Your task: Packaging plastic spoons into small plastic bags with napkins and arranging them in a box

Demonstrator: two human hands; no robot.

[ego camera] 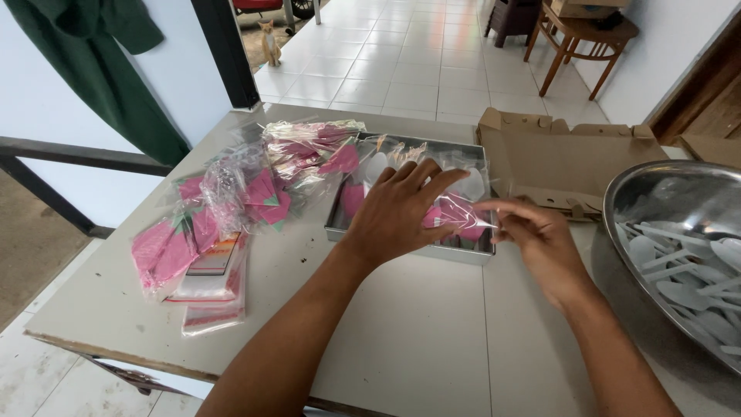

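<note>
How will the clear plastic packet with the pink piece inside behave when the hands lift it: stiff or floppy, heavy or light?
The clear packet, pinched between the left hand and right hand, looks like thin wrinkled film, so it is probably floppy and would sag. It seems light, holding only a pink piece. The glossy film may be slippery in the grip.

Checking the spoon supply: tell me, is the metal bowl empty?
No, the metal bowl holds many white plastic spoons.

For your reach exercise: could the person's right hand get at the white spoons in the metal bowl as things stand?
Probably yes. The right hand is pinching a clear packet with the left hand, but the spoons lie uncovered in the open bowl just beside it, with nothing between.
</note>
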